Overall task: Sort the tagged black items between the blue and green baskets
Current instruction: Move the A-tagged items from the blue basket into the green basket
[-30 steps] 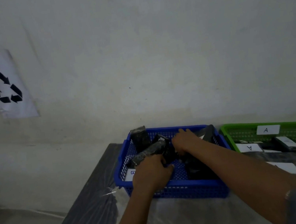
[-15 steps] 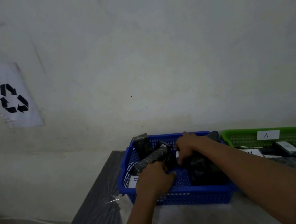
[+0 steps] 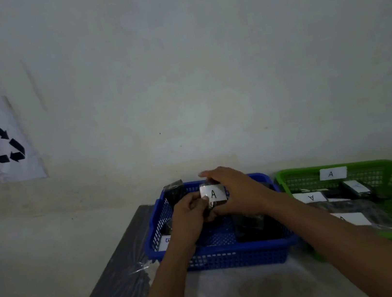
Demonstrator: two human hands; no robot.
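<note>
Over the blue basket (image 3: 241, 256), lower middle, the left hand (image 3: 190, 216) pinches a black item (image 3: 212, 194) tagged A while the right hand (image 3: 237, 190) curls round its top. A loose handover could let it fall in, short of the green basket (image 3: 295, 174) on the right.

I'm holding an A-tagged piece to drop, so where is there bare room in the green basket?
For the A-tagged piece: the green basket has bare mesh on its right, between the tagged black items and its right wall; left and middle are crowded. Also free: the table in front of the blue basket.
</note>
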